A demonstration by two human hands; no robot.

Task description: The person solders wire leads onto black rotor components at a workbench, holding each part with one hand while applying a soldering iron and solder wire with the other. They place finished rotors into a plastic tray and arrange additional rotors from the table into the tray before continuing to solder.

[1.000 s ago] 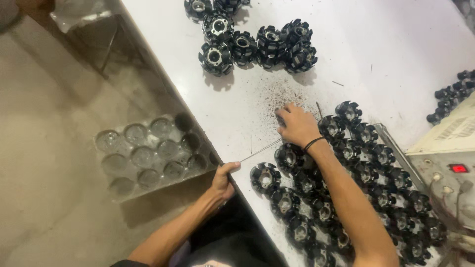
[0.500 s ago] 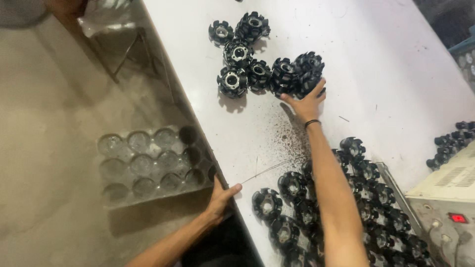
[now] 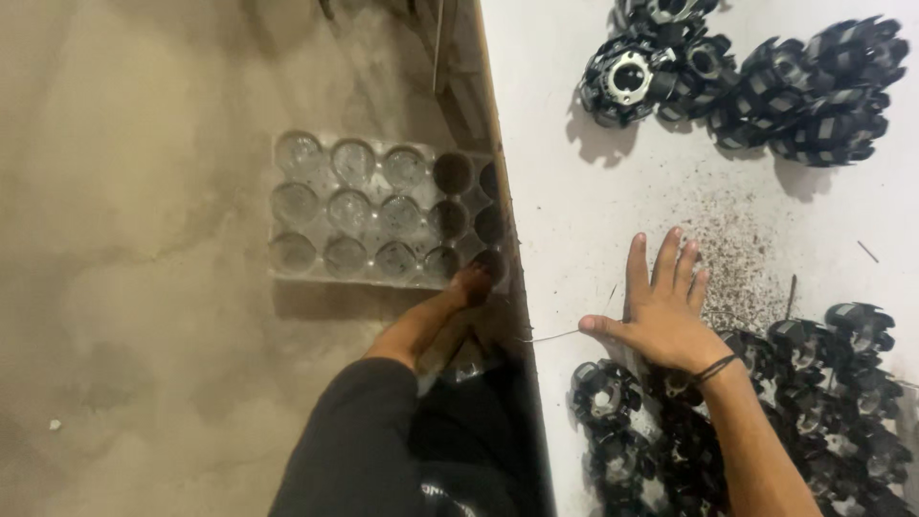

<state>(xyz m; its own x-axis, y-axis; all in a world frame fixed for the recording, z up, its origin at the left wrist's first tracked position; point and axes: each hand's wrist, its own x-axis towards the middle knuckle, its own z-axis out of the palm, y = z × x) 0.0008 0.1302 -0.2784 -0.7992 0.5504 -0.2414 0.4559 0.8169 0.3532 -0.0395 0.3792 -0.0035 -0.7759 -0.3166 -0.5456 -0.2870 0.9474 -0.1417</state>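
Black ribbed wheels (image 3: 814, 412) crowd the tabletop's (image 3: 574, 144) near edge beside the flat, open right hand (image 3: 661, 311); the left hand (image 3: 474, 282) (grip hidden) touches a clear cup tray (image 3: 373, 206) on the floor.

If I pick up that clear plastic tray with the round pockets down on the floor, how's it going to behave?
The clear tray looks thin and moulded, so it is probably light and may flex or twist if lifted by one edge, where the left hand reaches. Its pockets look empty, so little should spill. The film looks glossy, perhaps slippery, and dusty from the floor.
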